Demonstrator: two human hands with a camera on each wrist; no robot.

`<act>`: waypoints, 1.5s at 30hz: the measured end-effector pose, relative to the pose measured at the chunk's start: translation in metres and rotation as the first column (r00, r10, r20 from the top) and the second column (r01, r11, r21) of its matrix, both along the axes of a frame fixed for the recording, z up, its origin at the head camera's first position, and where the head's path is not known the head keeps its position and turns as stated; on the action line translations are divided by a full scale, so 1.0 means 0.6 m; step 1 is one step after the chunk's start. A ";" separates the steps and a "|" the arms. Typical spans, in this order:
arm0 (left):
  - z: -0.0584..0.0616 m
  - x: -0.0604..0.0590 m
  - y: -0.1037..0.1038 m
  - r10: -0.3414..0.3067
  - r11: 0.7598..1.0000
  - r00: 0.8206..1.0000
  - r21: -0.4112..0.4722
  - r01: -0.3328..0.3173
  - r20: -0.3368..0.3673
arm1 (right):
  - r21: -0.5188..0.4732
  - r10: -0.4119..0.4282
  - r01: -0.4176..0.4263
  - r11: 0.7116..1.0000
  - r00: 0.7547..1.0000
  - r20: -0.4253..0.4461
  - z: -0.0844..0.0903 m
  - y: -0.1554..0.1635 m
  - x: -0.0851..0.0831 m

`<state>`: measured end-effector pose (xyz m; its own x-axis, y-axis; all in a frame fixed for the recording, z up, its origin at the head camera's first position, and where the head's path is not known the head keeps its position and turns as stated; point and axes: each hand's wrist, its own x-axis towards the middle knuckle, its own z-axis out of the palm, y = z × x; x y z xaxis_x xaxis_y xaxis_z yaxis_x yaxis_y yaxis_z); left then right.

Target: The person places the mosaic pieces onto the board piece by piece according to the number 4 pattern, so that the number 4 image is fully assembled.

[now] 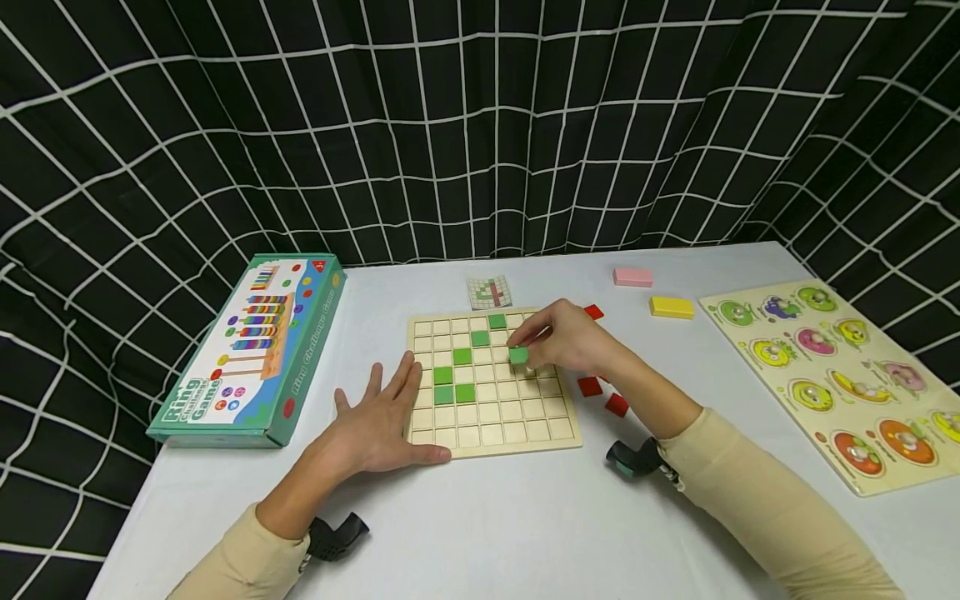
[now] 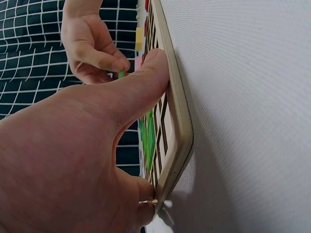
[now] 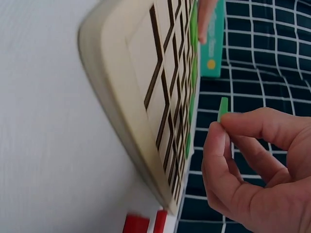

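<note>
A wooden grid board (image 1: 491, 437) lies flat on the table, with several green square tiles (image 1: 462, 357) set in its cells. My right hand (image 1: 572, 337) pinches another green tile (image 1: 518, 356) between thumb and fingers, above the right part of the board. In the right wrist view that green tile (image 3: 223, 108) is seen edge-on, held apart from the board (image 3: 116, 73). My left hand (image 1: 378, 425) rests on the board's left edge, fingers spread and thumb along the near edge. Red tiles (image 1: 590, 387) lie beside the board's right edge.
Behind the board lies a small pattern card (image 1: 489, 292). A Ring Challenge Game box (image 1: 255, 350) stands at left. Pink (image 1: 633, 277) and yellow (image 1: 671, 307) blocks sit at back right, near a fruit puzzle board (image 1: 840, 367). A black grid curtain (image 1: 480, 125) hangs behind the table.
</note>
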<state>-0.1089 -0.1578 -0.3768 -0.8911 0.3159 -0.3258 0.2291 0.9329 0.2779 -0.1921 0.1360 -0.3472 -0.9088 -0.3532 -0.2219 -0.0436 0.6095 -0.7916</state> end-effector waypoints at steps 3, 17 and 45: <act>-0.001 0.000 0.001 0.001 1.000 1.000 -0.001 -0.001 0.002 | 0.003 0.007 -0.007 1.000 1.000 0.011 -0.001 -0.009 0.005; -0.002 0.001 0.002 0.007 1.000 1.000 -0.012 -0.007 0.004 | 0.011 0.054 -0.054 0.998 0.998 0.030 -0.016 -0.041 0.026; -0.004 0.000 0.004 0.008 1.000 1.000 -0.013 -0.008 -0.003 | 0.059 0.152 -0.150 0.987 0.988 -0.027 -0.026 -0.068 0.033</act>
<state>-0.1088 -0.1556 -0.3789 -0.8947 0.3044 -0.3269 0.2223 0.9382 0.2652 -0.1723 0.0952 -0.3631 -0.8528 -0.4747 -0.2178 -0.1627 0.6377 -0.7529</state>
